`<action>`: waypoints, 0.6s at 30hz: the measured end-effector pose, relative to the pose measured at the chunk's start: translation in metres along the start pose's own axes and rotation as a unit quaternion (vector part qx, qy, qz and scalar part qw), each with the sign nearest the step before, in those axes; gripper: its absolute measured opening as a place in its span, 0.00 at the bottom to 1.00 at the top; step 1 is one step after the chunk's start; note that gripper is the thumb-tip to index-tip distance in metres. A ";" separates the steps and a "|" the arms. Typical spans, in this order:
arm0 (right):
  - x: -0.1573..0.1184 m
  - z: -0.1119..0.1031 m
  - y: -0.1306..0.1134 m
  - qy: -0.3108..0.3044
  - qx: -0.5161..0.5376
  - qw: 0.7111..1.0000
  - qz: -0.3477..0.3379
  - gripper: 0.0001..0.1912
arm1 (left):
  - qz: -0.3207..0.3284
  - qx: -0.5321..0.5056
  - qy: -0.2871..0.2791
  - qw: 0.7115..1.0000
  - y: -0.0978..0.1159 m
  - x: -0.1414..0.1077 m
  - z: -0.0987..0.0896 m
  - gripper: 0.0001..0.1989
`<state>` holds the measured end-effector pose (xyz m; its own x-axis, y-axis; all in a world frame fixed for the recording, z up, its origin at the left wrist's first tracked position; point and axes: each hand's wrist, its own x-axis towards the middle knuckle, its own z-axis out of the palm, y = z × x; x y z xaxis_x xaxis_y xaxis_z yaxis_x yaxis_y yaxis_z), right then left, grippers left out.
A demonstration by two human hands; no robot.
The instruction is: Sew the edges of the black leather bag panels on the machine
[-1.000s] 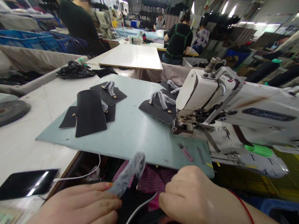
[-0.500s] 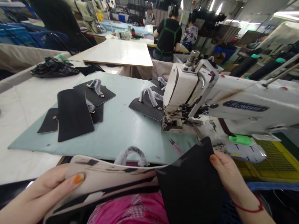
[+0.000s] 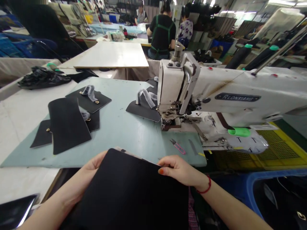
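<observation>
A large black panel [image 3: 136,191] is held up near the body, its smooth black face toward the camera. My left hand [image 3: 94,166] grips its upper left edge, the fingertips hidden behind it. At the top right edge, my right hand [image 3: 174,167] pinches the panel between thumb and fingers. A strip of lighter backing shows along the top. Beyond it, on the pale green board [image 3: 120,127], lie black pieces [image 3: 69,124] at the left, some with wrapped handles [image 3: 89,92] and gold fittings. Another black piece [image 3: 144,111] with a wrapped handle rests beside the sewing machine [image 3: 177,86].
Pink-handled snips [image 3: 177,146] lie on the board before the machine. A blue bin [image 3: 251,191] and yellow crate [image 3: 287,153] stand at the right. A phone-like dark object [image 3: 16,210] is at lower left. People [image 3: 163,32] are in the background.
Both hands have come closer together. The panel's black side now covers the light backing and pink cloth that showed before. My right hand moved left, away from the machine's front; the view shifted right.
</observation>
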<state>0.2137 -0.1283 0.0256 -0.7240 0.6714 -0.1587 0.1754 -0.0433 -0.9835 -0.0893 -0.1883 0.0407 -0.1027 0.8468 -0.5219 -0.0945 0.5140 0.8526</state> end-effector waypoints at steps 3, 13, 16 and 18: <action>-0.011 0.003 0.006 0.007 0.082 0.996 0.033 0.19 | -0.012 -0.081 -0.033 0.996 -0.015 0.003 -0.002 0.26; -0.025 0.002 0.002 -0.011 0.119 0.991 0.064 0.20 | -0.069 -0.070 -0.022 0.995 -0.028 -0.008 -0.012 0.17; -0.026 0.002 0.005 -0.025 0.102 0.993 0.050 0.20 | -0.021 0.028 0.005 0.999 -0.029 -0.012 -0.003 0.16; -0.027 0.001 0.007 -0.039 0.082 0.995 0.035 0.19 | 0.010 0.053 0.019 0.998 -0.030 -0.013 0.002 0.17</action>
<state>0.2338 -0.1470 0.0227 -0.7639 0.6039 -0.2275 0.1211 -0.2120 -0.9697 -0.0827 -0.2144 0.0223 -0.1412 0.8525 -0.5033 0.0123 0.5099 0.8602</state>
